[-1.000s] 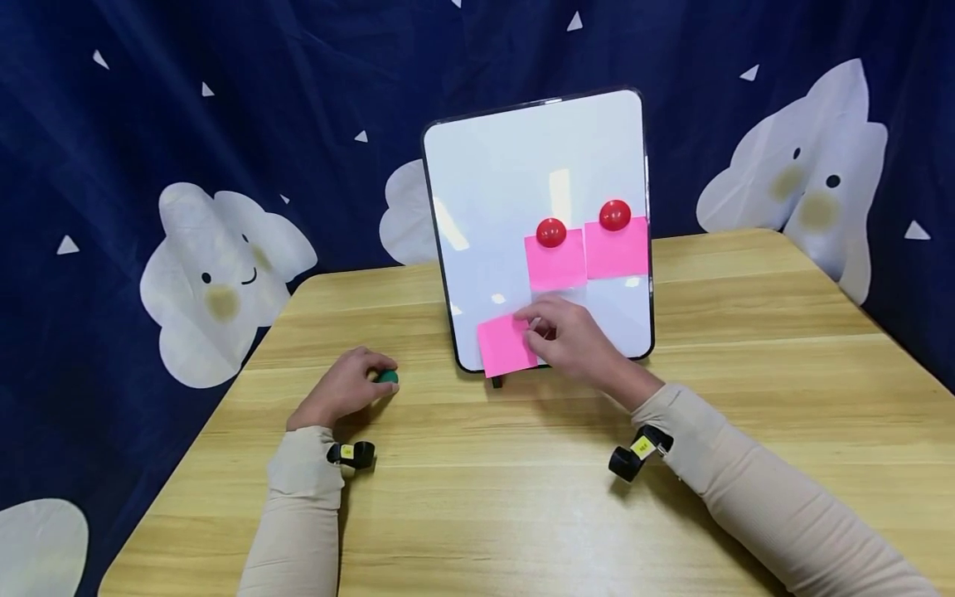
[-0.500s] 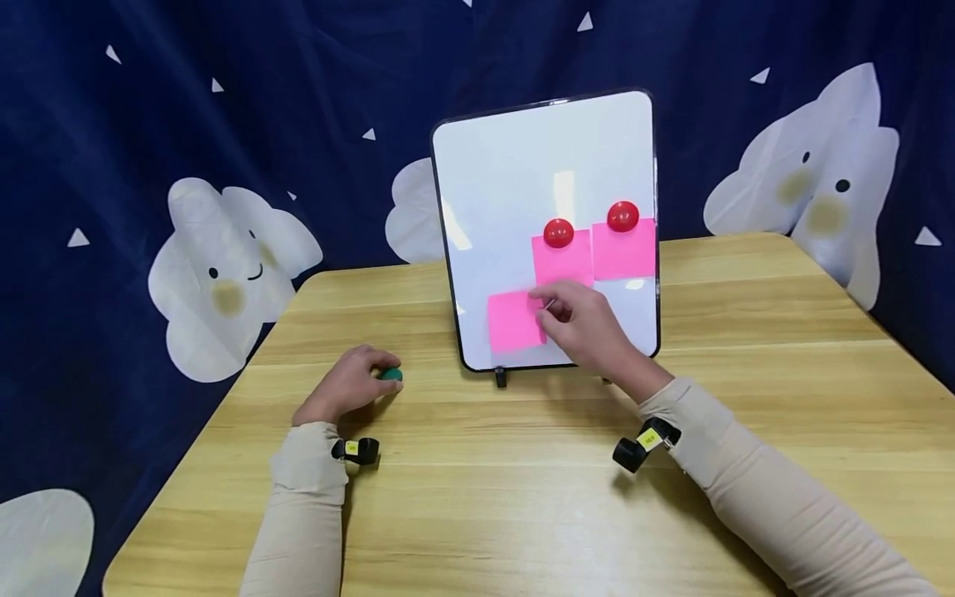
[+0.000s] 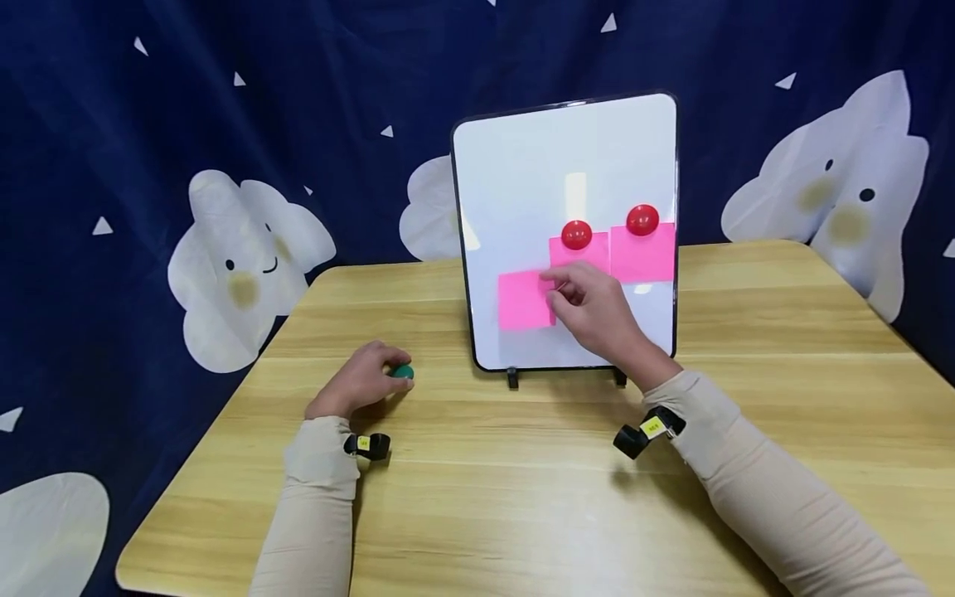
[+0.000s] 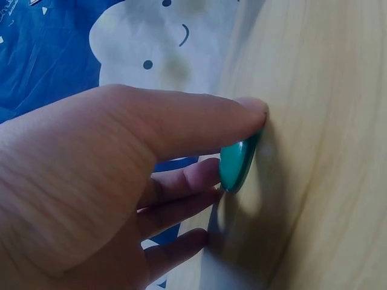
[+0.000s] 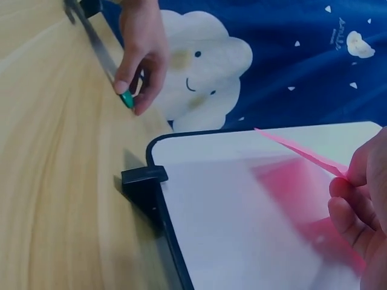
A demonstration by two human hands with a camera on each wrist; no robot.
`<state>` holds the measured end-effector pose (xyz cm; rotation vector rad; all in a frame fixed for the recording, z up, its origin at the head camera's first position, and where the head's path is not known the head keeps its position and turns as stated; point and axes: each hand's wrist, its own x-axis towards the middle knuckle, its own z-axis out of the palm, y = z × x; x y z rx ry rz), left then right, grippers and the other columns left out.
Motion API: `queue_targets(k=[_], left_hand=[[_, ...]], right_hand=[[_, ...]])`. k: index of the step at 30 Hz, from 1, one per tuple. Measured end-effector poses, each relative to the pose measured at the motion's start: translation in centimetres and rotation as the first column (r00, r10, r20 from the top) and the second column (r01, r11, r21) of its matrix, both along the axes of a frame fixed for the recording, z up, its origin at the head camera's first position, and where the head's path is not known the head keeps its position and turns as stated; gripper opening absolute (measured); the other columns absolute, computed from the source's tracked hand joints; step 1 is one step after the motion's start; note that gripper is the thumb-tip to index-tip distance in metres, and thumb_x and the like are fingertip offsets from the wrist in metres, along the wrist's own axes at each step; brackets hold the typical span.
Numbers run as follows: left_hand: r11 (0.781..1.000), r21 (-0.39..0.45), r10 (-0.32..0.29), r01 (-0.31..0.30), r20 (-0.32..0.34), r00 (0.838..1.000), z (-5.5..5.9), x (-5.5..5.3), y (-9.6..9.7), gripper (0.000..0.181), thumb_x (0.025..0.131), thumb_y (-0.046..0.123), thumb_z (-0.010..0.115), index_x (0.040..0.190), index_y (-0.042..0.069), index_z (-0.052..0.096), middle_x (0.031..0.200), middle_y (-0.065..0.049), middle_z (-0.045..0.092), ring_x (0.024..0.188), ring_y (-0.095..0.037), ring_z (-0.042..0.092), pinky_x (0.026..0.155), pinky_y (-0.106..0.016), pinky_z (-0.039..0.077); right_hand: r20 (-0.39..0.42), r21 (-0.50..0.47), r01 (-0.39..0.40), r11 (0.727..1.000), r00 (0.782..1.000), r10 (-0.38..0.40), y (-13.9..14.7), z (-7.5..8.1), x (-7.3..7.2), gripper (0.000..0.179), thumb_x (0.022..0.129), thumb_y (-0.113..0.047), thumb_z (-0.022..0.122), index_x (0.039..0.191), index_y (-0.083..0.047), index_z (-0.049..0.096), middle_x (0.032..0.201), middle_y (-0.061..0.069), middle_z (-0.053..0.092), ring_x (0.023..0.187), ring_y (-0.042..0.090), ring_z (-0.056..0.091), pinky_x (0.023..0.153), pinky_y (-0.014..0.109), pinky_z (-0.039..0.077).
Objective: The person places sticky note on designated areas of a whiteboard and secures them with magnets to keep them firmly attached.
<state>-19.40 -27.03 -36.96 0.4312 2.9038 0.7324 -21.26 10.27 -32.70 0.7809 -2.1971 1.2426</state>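
A pink sticky note [image 3: 525, 303] is pinched along its right edge by my right hand [image 3: 597, 308], in front of the whiteboard [image 3: 515, 182]. The right wrist view has this sticky note [image 5: 302, 153] standing off the board, its pink reflection below it. My left hand [image 3: 361, 381] is low over the table at the left, holding a round green magnet [image 3: 404, 372] between thumb and fingers. In the left wrist view the green magnet [image 4: 237, 163] is tilted on edge under the thumb, close to the wood.
Two more pink sticky notes hang on the board's right half, each under a red magnet [image 3: 642, 220]. The black-framed board stands on small black feet [image 3: 512, 378] on the wooden table [image 3: 477, 481]. A dark blue curtain [image 3: 343, 66] with clouds hangs behind.
My right hand has raised the pink sticky note up the board, from its bottom edge to just left of the hung notes. The left hand keeps its place with the green magnet.
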Motion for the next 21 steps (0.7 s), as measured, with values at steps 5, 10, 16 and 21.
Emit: queue_targets(k=[5,10,16,21], left_hand=[[1.0,-0.007,-0.002,0.002,-0.007,1.0,-0.1,-0.2,0.2,0.037,0.09,0.017,0.074,0.124,0.002,0.068,0.116,-0.012,0.063,0.107,-0.029,0.054,0.094,-0.048,0.046],[1.0,-0.012,0.002,-0.002,-0.004,1.0,-0.4,-0.2,0.3,0.037,0.09,0.017,0.074,0.124,0.003,0.069,0.117,-0.012,0.061,0.107,-0.028,0.053,0.093,-0.047,0.046],[1.0,0.003,0.017,-0.017,0.02,1.0,-0.5,0.1,0.1,0.039,0.091,0.019,0.074,0.126,0.004,0.068,0.12,-0.012,0.059,0.107,-0.028,0.053,0.093,-0.047,0.046],[1.0,0.008,0.029,-0.029,0.022,0.999,-0.3,0.1,-0.2,0.039,0.091,0.019,0.074,0.127,0.004,0.068,0.119,-0.012,0.058,0.105,-0.028,0.053,0.092,-0.047,0.046]], right_hand=[[-0.01,-0.029,0.005,1.0,1.0,-0.005,0.0,0.0,-0.4,0.024,0.091,0.005,0.067,0.113,-0.001,0.074,0.095,0.008,0.067,0.075,0.018,0.058,0.063,0.019,0.048],[-0.056,-0.005,0.041,0.999,0.998,-0.041,-0.2,-0.1,-0.8,0.021,0.091,0.003,0.067,0.111,0.001,0.074,0.1,0.008,0.066,0.077,0.016,0.059,0.065,0.02,0.049],[-0.182,0.024,0.078,0.997,0.981,-0.073,-0.9,0.0,-1.0,0.024,0.088,0.005,0.069,0.112,0.004,0.074,0.099,0.012,0.064,0.076,0.018,0.058,0.066,0.025,0.049],[-0.221,0.071,0.096,0.993,0.972,-0.078,-1.4,0.1,-1.5,0.031,0.087,0.004,0.07,0.118,0.004,0.071,0.103,0.014,0.062,0.078,0.02,0.055,0.065,0.026,0.047]])
